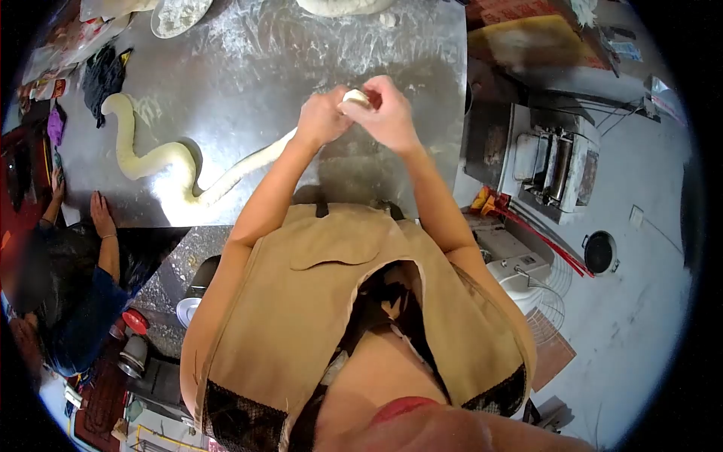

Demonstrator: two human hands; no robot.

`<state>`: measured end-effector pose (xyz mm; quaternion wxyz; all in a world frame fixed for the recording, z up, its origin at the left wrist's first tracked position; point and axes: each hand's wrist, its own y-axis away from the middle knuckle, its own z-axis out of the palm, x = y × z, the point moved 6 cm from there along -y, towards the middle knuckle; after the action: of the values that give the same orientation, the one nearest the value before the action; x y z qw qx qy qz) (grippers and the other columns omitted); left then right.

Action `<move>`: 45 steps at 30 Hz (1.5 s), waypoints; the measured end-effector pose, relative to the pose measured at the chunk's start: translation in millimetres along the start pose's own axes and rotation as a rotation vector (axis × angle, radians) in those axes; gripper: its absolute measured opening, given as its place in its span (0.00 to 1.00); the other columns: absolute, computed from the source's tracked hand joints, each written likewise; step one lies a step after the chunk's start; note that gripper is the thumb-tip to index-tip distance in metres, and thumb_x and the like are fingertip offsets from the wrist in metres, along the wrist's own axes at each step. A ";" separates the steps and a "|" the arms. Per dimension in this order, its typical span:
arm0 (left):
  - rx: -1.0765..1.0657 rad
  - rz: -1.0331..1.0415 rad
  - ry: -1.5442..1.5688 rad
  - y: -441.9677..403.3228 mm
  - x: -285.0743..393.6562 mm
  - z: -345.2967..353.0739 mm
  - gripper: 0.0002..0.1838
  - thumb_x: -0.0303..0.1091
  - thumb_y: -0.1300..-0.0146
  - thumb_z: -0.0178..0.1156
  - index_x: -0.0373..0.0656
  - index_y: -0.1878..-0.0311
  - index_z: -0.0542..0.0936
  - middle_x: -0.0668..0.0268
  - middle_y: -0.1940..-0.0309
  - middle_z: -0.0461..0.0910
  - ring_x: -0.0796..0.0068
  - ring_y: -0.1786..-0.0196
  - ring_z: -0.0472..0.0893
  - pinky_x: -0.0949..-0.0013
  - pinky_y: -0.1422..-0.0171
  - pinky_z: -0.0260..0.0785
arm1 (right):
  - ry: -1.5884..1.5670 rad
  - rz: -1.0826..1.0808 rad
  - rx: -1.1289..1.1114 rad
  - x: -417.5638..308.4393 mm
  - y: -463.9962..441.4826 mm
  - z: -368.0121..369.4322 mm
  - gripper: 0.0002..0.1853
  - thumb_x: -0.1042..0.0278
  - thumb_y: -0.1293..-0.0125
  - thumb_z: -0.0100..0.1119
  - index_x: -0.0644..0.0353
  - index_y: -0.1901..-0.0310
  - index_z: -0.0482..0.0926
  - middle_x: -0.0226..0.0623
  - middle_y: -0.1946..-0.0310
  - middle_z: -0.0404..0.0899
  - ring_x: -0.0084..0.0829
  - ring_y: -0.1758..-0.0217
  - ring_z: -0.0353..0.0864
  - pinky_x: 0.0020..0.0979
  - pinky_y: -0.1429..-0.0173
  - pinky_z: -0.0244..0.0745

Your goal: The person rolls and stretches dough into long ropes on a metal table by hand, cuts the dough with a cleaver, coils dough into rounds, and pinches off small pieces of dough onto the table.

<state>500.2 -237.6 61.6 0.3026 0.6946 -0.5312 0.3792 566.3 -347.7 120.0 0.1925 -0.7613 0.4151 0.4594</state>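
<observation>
A long rope of pale dough (162, 157) winds over the floured metal table from the left and thins toward my hands. Its thin end runs into my left hand (324, 115), whose fingers are wrapped round it. Right beside it and touching, my right hand (386, 114) pinches a small dough end (356, 98) between thumb and fingers. Whether that end is still joined to the rope is hidden by my hands. Both hands are above the table's right part.
On the metal table (248, 83) stand a bowl of flour (179, 16) and a large dough mass (343, 6) at the far edge. A dark cloth (105, 79) lies left. Another person's hand (102, 215) rests on the near left edge. A roller machine (557, 166) stands right.
</observation>
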 end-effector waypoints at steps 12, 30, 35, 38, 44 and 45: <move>-0.036 0.226 0.135 -2.2 83.0 -0.4 0.13 0.39 0.48 0.69 0.46 0.63 0.78 0.57 0.71 0.81 0.51 0.66 0.81 0.57 0.60 0.74 | 0.948 -0.090 0.234 114.0 -80.4 -14.2 0.23 0.43 0.41 0.61 0.60 0.71 0.79 0.45 0.70 0.83 0.45 0.70 0.82 0.41 0.61 0.78; -0.134 -0.017 -0.088 -14.1 29.7 10.2 0.13 0.37 0.48 0.64 0.48 0.58 0.79 0.55 0.70 0.82 0.46 0.63 0.81 0.49 0.59 0.73 | 0.412 -0.174 0.131 -1.6 3.6 -22.1 0.16 0.56 0.40 0.63 0.63 0.71 0.79 0.44 0.72 0.80 0.42 0.73 0.78 0.38 0.66 0.73; -0.095 0.223 0.026 6.9 83.0 13.2 0.09 0.35 0.50 0.65 0.47 0.65 0.80 0.54 0.69 0.81 0.47 0.68 0.79 0.53 0.63 0.72 | 0.529 0.055 0.085 106.2 -36.1 -9.3 0.25 0.41 0.40 0.58 0.61 0.71 0.77 0.50 0.68 0.81 0.52 0.64 0.80 0.46 0.58 0.75; -0.180 0.048 0.182 7.0 82.8 16.2 0.17 0.36 0.48 0.67 0.47 0.53 0.80 0.59 0.68 0.79 0.53 0.64 0.79 0.60 0.54 0.74 | 0.625 0.225 0.249 126.8 -64.8 -34.4 0.30 0.34 0.42 0.56 0.61 0.65 0.80 0.49 0.63 0.83 0.52 0.58 0.81 0.46 0.52 0.76; -0.064 0.177 0.298 0.2 30.4 12.9 0.40 0.24 0.47 0.65 0.45 0.30 0.60 0.53 0.49 0.74 0.53 0.48 0.76 0.61 0.39 0.69 | -0.231 0.180 -0.107 42.4 -5.6 -17.0 0.23 0.60 0.46 0.74 0.66 0.54 0.81 0.34 0.65 0.84 0.22 0.62 0.80 0.27 0.57 0.76; -0.074 0.170 0.307 2.9 33.9 13.5 0.40 0.24 0.47 0.65 0.45 0.30 0.60 0.53 0.49 0.74 0.53 0.48 0.76 0.61 0.39 0.69 | -0.277 0.199 -0.163 35.2 3.1 -13.2 0.17 0.65 0.43 0.71 0.65 0.55 0.82 0.31 0.65 0.83 0.20 0.63 0.80 0.25 0.57 0.75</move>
<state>505.2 -266.7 83.2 0.3724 0.5697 -0.5489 0.4853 579.1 -374.4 96.6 0.1395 -0.6590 0.4192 0.6088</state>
